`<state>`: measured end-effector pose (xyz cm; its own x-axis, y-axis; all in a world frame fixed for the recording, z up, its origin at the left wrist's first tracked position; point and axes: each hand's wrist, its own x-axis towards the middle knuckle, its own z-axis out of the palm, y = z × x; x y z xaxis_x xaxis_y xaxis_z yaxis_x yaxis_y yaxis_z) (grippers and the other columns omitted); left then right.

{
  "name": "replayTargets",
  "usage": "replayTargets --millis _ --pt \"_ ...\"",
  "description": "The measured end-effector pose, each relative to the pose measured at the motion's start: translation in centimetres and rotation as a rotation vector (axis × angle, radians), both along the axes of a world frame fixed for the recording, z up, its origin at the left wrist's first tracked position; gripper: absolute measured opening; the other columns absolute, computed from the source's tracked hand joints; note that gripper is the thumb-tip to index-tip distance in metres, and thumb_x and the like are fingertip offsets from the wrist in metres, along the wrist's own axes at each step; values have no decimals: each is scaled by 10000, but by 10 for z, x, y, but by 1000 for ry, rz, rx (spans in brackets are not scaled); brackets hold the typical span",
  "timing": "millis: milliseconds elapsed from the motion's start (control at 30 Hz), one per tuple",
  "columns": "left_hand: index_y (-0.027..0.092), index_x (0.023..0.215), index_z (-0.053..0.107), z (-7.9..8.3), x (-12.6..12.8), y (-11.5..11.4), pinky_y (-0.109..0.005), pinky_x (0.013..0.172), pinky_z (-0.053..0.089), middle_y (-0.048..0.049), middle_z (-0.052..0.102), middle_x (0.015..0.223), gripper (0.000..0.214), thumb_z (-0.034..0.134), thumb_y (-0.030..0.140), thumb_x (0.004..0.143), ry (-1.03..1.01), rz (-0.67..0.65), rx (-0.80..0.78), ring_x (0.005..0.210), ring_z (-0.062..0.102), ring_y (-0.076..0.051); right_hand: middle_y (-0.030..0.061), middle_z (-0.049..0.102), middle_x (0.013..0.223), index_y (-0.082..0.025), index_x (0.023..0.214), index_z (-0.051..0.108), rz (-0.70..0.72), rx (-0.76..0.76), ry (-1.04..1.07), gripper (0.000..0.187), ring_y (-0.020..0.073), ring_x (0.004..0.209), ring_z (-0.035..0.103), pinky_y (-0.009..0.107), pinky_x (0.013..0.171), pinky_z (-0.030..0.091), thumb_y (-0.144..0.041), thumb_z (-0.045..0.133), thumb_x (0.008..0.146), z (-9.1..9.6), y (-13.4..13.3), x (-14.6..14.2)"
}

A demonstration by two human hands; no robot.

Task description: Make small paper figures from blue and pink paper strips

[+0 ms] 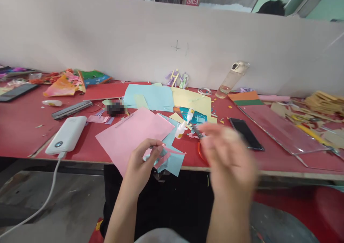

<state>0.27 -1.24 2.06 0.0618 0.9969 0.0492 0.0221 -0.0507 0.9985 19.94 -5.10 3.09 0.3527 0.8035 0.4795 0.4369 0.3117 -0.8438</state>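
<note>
My left hand (142,160) is closed, thumb and forefinger pinching a thin pink paper strip (176,151) that points right. Below the strip lie scraps of light blue paper (176,163) at the table's front edge. A large pink paper sheet (134,128) spreads out beside and behind this hand. My right hand (228,160) is smeared by motion over the front edge, so its grip does not show. Close to its fingertips are a dark metal blade (197,131) and a red loop (200,151), seemingly scissors. Two small white glue bottles (180,130) are just beyond.
On the red table (102,153) lie a white power bank (67,135) with a cable, a stapler-like grey tool (71,110), blue paper (150,96) and yellow paper (193,99). To the right are a phone (246,133), a leaning bottle (232,80) and a clear folder (285,128). A pale partition (134,38) rises behind.
</note>
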Motion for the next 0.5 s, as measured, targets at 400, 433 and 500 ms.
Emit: replayTargets --millis 400,433,500 --pt "202 900 716 7 2 -6 -231 591 432 7 605 770 232 684 431 905 -87 -33 -70 658 544 -131 2 730 815 -222 841 711 268 -316 7 236 183 815 684 243 735 528 -420 664 961 9 16 -45" --pt "203 904 718 8 2 -7 -236 594 437 4 609 769 238 679 438 909 -76 -39 -70 659 546 -135 5 728 815 -221 840 711 264 -304 0 234 184 811 682 247 741 529 -415 663 962 9 16 -45" --pt "209 899 725 10 2 -8 -241 602 451 -2 622 773 246 669 448 912 -34 -39 -57 680 558 -148 14 720 814 -224 845 713 256 -275 -16 220 188 806 677 250 719 537 -404 664 960 8 15 -46"
